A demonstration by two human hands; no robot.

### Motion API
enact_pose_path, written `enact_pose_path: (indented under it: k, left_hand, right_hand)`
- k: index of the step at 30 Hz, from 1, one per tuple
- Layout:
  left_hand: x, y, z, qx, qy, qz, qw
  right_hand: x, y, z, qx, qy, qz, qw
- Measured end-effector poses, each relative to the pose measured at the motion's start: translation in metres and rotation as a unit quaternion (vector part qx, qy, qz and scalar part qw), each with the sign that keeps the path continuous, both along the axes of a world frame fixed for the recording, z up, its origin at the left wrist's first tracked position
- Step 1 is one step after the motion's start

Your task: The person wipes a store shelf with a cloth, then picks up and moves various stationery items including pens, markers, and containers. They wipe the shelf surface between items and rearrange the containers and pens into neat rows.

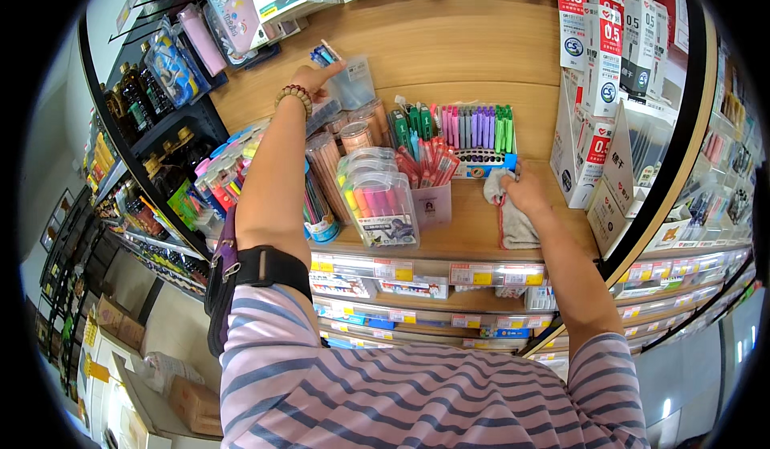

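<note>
My left hand [313,82] reaches to the back of the wooden shelf, at a clear plastic bin [354,82]; blue pens [323,56] show behind its fingers, and whether it grips anything is unclear. At the shelf's front right, my right hand [522,185] holds a grey cloth with red edging [518,223], which hangs onto the board beside a display box of coloured pens [476,133]. Between the hands stand round tubs of pencils [356,137], a holder of red pens [432,199] and clear cases of highlighters [380,208].
Boxes of pens [601,58] and an upright carton [622,178] stand by the black right-hand post [668,148]. Tubs of markers [225,178] lie beneath my left forearm. Packaged goods [231,10] hang at the upper left. Price labels [394,269] line the shelf's front edge.
</note>
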State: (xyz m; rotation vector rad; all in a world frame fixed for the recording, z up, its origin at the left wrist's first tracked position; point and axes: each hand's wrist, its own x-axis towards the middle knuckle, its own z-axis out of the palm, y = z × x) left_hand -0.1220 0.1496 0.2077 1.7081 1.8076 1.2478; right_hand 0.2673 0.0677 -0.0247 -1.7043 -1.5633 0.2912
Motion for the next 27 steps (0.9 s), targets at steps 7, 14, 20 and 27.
enact_pose_path:
  k: [7,14,20,27]
  left_hand:
    - [0.007,0.025,-0.001,-0.055,-0.045,-0.068,0.995]
    - [0.022,0.026,-0.004,0.002,-0.125,-0.064,0.99]
    - [0.023,-0.007,0.011,0.056,-0.075,-0.139,0.986]
    - [0.042,-0.04,0.022,0.107,-0.01,-0.212,0.971]
  right_hand:
    - [-0.005,-0.012,0.013,-0.023,-0.019,-0.008,1.0]
    - [-0.001,-0.005,0.007,-0.019,0.003,0.002,1.0]
    - [-0.006,-0.01,0.014,-0.03,0.007,0.006,1.0]
    - [-0.004,-0.008,0.011,-0.032,0.037,0.013,0.999]
